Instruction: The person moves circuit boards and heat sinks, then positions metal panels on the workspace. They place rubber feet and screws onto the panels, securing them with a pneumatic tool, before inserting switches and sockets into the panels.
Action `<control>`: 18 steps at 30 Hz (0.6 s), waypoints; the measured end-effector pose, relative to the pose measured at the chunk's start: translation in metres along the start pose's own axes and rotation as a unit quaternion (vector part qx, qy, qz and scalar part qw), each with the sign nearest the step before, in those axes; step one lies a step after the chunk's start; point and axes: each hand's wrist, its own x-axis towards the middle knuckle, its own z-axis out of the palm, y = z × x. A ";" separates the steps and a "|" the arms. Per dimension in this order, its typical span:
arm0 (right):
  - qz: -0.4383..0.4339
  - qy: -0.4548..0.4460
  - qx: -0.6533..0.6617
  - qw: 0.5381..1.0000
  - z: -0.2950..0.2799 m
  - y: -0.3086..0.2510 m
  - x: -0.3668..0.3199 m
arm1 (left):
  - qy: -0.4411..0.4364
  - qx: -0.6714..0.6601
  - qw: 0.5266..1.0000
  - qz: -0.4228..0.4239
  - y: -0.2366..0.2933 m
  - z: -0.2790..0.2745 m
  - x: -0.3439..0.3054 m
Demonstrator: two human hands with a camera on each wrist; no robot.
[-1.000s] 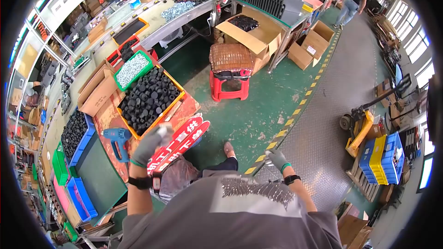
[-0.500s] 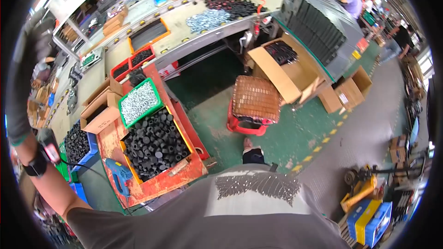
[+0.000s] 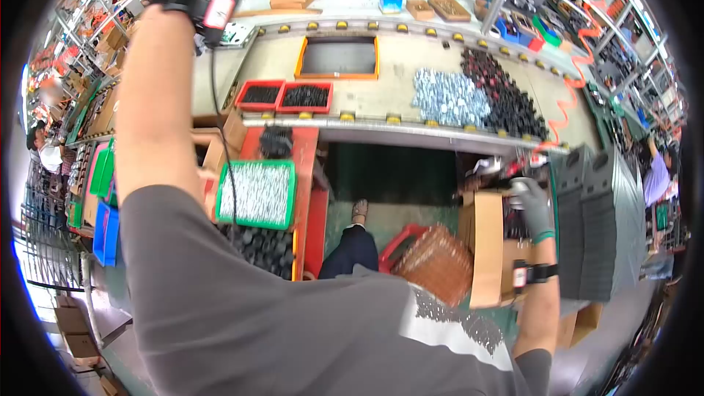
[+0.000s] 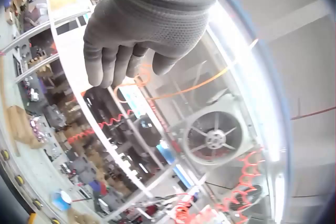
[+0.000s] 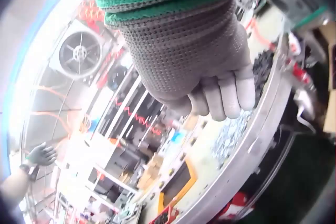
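Observation:
My left arm (image 3: 158, 81) is raised high and its hand passes out of the head view at the top. In the left wrist view the gloved left hand (image 4: 131, 29) hangs in the air with relaxed fingers and holds nothing. The right wrist view also catches that left hand (image 5: 39, 155), far off with its fingers spread. My gloved right hand (image 3: 532, 202) hovers over an open cardboard box (image 3: 488, 249) at the right. The right hand's fingers (image 5: 223, 98) are loosely curled, and nothing shows in them.
A green tray of silvery screws (image 3: 257, 193) and a bin of black parts (image 3: 260, 246) stand lower left. Behind them runs a bench (image 3: 396, 51) with loose screws (image 3: 449, 97) and black parts (image 3: 506, 106). A cushioned red stool (image 3: 436, 260) and stacked dark panels (image 3: 598, 227) stand nearby.
My view has turned from the floor aisle to the bench. The left arm rose from beside the black parts bin to overhead. The right hand came forward over the cardboard box.

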 end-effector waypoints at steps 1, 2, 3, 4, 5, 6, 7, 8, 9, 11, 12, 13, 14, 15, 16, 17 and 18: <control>-0.077 -0.011 -0.065 0.995 0.038 -0.011 0.035 | -0.042 -0.017 0.998 -0.037 -0.033 -0.002 0.036; -0.075 -0.076 -0.162 0.981 0.073 -0.001 0.072 | -0.057 0.368 0.928 0.005 -0.058 -0.004 0.064; -0.170 -0.106 -0.272 0.941 0.111 0.009 0.100 | -0.002 0.368 0.930 -0.004 -0.140 -0.031 0.129; -0.270 -0.114 -0.368 0.882 0.149 0.020 0.127 | 0.054 0.364 0.930 -0.013 -0.221 -0.058 0.193; -0.117 -0.163 -0.340 0.919 0.177 0.005 0.145 | 0.109 0.357 0.927 -0.021 -0.296 -0.081 0.251; -0.008 -0.191 -0.343 0.920 0.200 0.026 0.165 | 0.063 0.435 0.893 -0.098 -0.300 -0.065 0.212; 0.084 -0.249 -0.364 0.893 0.209 0.011 0.178 | 0.053 0.465 0.874 -0.131 -0.391 -0.102 0.236; 0.120 -0.262 -0.371 0.883 0.212 0.014 0.194 | 0.044 0.498 0.851 -0.163 -0.476 -0.142 0.253; 0.155 -0.276 -0.376 0.871 0.217 0.024 0.206 | 0.082 0.528 0.800 -0.275 -0.421 -0.098 0.213; 0.164 -0.253 -0.384 0.873 0.220 0.046 0.227 | 0.053 0.520 0.784 -0.335 -0.502 -0.142 0.216; 0.191 -0.279 -0.410 0.847 0.221 0.049 0.239 | 0.054 0.538 0.764 -0.352 -0.538 -0.167 0.212; 0.217 -0.303 -0.435 0.820 0.222 0.053 0.250 | 0.050 0.544 0.741 -0.391 -0.549 -0.178 0.206; 0.263 -0.293 -0.368 0.842 0.226 0.068 0.257 | 0.065 0.542 0.729 -0.413 -0.556 -0.186 0.198; 0.305 -0.283 -0.301 0.858 0.226 0.085 0.260 | 0.083 0.539 0.716 -0.436 -0.561 -0.194 0.189; 0.404 -0.245 -0.139 0.871 0.222 0.128 0.243 | 0.077 0.546 0.691 -0.468 -0.563 -0.203 0.185; 0.493 -0.196 0.028 0.847 0.226 0.164 0.230 | 0.069 0.554 0.664 -0.498 -0.567 -0.212 0.181; 0.535 -0.130 0.232 0.802 0.228 0.140 0.237 | 0.072 0.557 0.655 -0.506 -0.571 -0.218 0.174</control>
